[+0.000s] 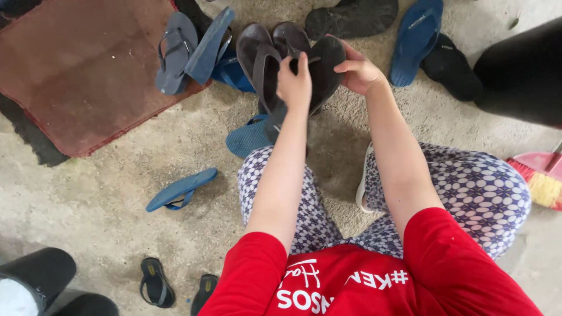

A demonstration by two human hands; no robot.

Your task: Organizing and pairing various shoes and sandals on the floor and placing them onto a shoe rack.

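The left hand (294, 82) pinches the strap of a dark grey rubber flip-flop (270, 70). The right hand (358, 71) grips the edge of a second dark grey flip-flop (324, 64). Both are held together above the grey concrete floor (105, 187), near a blue flip-flop (181, 189).

One head-worn camera looks steeply down and close over the crouching person's arms at the concrete floor (105, 193), with the mat (82, 70) in the frame's upper left.

Held rubber flip-flops (293, 58): dark grey-brown. Loose foam sandals (181, 189): blue. Worn floor mat (76, 76): reddish-brown. Trousers (480, 193): white-navy geometric print. Shirt (445, 263): red, white lettering.
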